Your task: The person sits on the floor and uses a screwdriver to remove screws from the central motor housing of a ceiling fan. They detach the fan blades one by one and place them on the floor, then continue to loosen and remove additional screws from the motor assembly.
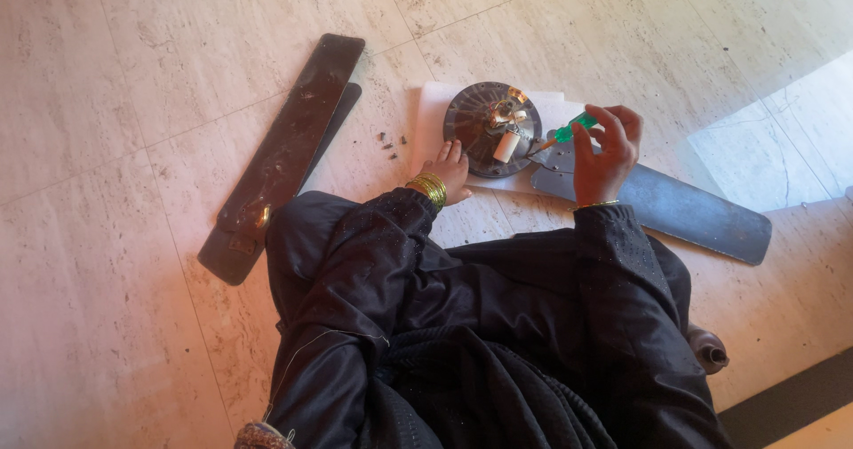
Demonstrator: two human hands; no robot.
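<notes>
Seated on tiled floor point(107, 325), fan parts spread in front.

Fan motor housing point(491, 127): round, dark, on white sheet point(431, 116) on floor, betw. both hands. Looks heavy & stiff, metal; prob. stays put under tool pressure. Best held at rim, clear of the white cylinder & wiring at centre, which look fragile.

Screwdriver point(562, 132): green handle, thin shaft, tip angled down-left to where grey blade point(675, 207) meets the housing. Light, rigid; smooth handle could slip.

R hand point(604, 151): raised, wrist bent, fingers closed around the green handle, thumb & fingertips pinching.

L hand point(449, 169): flat on sheet at housing's near edge, fingers spread loosely, gripping nothing; touching rim or just beside, can't tell. Gold bangles at wrist.

Two detached dark blades point(289, 147) stacked to the left, well apart. Small debris point(388, 143) near them.
</notes>
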